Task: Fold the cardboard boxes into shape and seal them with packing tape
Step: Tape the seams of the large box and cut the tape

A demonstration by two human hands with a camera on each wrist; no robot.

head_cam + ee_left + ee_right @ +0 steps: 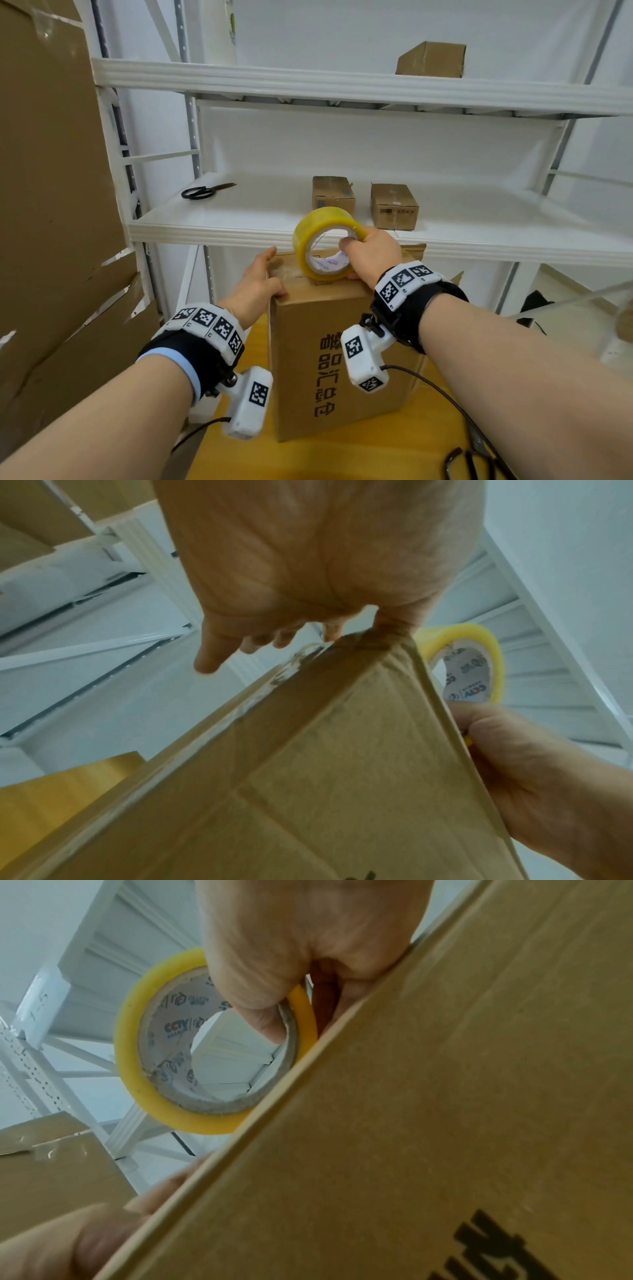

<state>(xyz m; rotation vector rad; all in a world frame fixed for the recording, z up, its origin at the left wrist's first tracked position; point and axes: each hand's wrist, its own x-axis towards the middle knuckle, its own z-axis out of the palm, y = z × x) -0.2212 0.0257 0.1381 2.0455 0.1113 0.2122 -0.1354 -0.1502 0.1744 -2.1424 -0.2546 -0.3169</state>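
Note:
A brown cardboard box (339, 359) with black printed characters stands upright on a yellow wooden table (342, 459). My left hand (260, 284) lies flat on the box's top left corner, fingers straight, thumb along the near edge. My right hand (371, 253) grips a roll of yellowish packing tape (323, 248), thumb through its core, and the roll stands on edge on the box top. The left wrist view shows the box (308, 777) from below with the roll (472, 666) behind it. In the right wrist view my thumb hooks inside the roll (164, 1069) just above the box edge (411, 1123).
White metal shelving (342, 219) rises behind the box. Black scissors (203, 192) and two small sealed boxes (394, 205) lie on the middle shelf, another small box (431, 60) on the upper one. Flattened cardboard (51, 171) leans at left. Another pair of scissors (476, 459) lies at the table's right front.

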